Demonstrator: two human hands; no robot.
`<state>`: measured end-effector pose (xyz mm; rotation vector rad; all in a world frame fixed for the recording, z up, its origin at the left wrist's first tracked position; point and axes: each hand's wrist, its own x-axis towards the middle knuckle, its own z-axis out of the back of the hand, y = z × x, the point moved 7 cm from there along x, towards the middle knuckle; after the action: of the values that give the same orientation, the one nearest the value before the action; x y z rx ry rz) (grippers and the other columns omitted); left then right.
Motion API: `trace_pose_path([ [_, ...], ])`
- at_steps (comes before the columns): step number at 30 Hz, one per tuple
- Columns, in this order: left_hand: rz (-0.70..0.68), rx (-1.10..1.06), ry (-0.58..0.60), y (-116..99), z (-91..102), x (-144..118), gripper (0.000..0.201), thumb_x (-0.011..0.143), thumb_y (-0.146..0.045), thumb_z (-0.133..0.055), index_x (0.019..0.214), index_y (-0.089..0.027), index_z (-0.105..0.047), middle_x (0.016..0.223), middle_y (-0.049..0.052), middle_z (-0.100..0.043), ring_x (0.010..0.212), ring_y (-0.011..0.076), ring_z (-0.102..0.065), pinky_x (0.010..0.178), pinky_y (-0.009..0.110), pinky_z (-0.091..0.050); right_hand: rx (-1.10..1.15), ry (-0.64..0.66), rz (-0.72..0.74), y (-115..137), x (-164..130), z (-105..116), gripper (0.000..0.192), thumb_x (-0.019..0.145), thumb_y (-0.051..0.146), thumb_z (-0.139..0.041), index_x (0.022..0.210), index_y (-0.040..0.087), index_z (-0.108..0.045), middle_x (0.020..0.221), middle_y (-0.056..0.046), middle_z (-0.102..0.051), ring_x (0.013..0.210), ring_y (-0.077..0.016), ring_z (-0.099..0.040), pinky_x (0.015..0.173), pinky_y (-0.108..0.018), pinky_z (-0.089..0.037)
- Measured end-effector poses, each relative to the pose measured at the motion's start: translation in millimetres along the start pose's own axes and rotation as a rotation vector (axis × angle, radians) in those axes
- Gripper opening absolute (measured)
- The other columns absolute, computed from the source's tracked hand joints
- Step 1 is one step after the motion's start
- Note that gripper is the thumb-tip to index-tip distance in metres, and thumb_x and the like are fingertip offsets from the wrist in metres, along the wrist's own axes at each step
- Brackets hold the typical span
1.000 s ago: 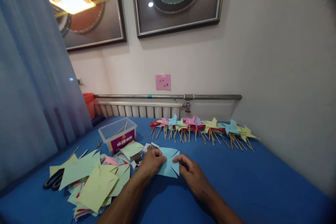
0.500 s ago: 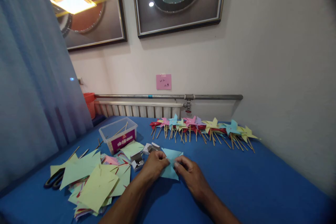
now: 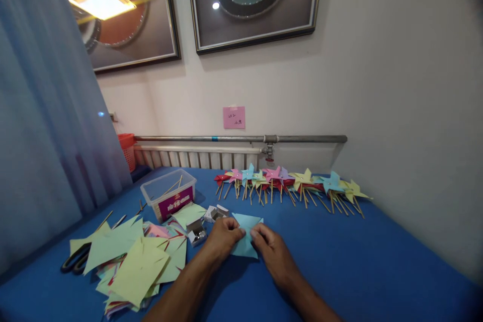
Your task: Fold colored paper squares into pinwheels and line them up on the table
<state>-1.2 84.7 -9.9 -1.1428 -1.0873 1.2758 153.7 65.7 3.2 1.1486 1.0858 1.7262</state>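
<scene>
A light-blue square of paper (image 3: 245, 248) is held just above the blue cloth, between my two hands. My left hand (image 3: 225, 235) pinches it at its left side, thumb and fingers closed near the middle. From the right, my right hand (image 3: 268, 245) grips the same sheet with thumb and forefinger. The fingers partly cover the sheet's centre, so any small part there is hidden. Just left of my left hand stand two small opened boxes, one with shiny little metal pieces (image 3: 196, 233) and another box (image 3: 216, 213) behind it.
Cut paper squares (image 3: 139, 269) lie heaped at the left, with black-handled scissors (image 3: 77, 260) beside them. Behind is a clear plastic tub (image 3: 169, 191) with thin sticks. Finished pinwheels (image 3: 273, 175) on sticks line the back. A blue curtain (image 3: 41, 100) hangs at the left.
Both hands stay on the blue paper, with only a slight shift of the right fingers along it. The whole view has moved slightly.
</scene>
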Motion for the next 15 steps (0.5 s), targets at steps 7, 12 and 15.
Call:
trace_pose_path([
  [7, 0.003, -0.001, -0.013, -4.9, -1.2, -3.7, 0.032, 0.070, -0.024, -0.077, 0.057, -0.024, -0.048, 0.050, -0.009, -0.040, 0.050, 0.0094, -0.029, 0.054, 0.026, -0.022, 0.004, -0.049, -0.081, -14.5, 1.1, 0.9, 0.028, 0.088, 0.050, -0.064, 0.082, 0.023, -0.063, 0.061, 0.007, -0.043, 0.059, -0.0145, -0.039, 0.057, -0.027, -0.030],
  [12, 0.027, -0.067, -0.020, -1.1, -3.9, -4.8, 0.033, 0.070, -0.025, -0.081, 0.055, -0.023, -0.051, 0.050, -0.007, -0.042, 0.049, 0.0102, -0.030, 0.054, 0.026, -0.022, 0.045, -0.110, -0.101, -16.7, 0.5, 1.6, 0.025, 0.087, 0.050, -0.065, 0.085, 0.025, -0.062, 0.059, 0.008, -0.041, 0.056, -0.0147, -0.037, 0.055, -0.027, -0.030],
  [15, 0.042, -0.108, -0.031, 1.6, -5.7, -4.7, 0.035, 0.069, -0.024, -0.085, 0.055, -0.023, -0.052, 0.049, -0.007, -0.043, 0.048, 0.0098, -0.031, 0.054, 0.026, -0.022, 0.055, -0.149, -0.082, -14.8, 0.6, 2.8, 0.024, 0.086, 0.049, -0.066, 0.085, 0.025, -0.062, 0.061, 0.008, -0.042, 0.057, -0.0154, -0.040, 0.056, -0.028, -0.033],
])
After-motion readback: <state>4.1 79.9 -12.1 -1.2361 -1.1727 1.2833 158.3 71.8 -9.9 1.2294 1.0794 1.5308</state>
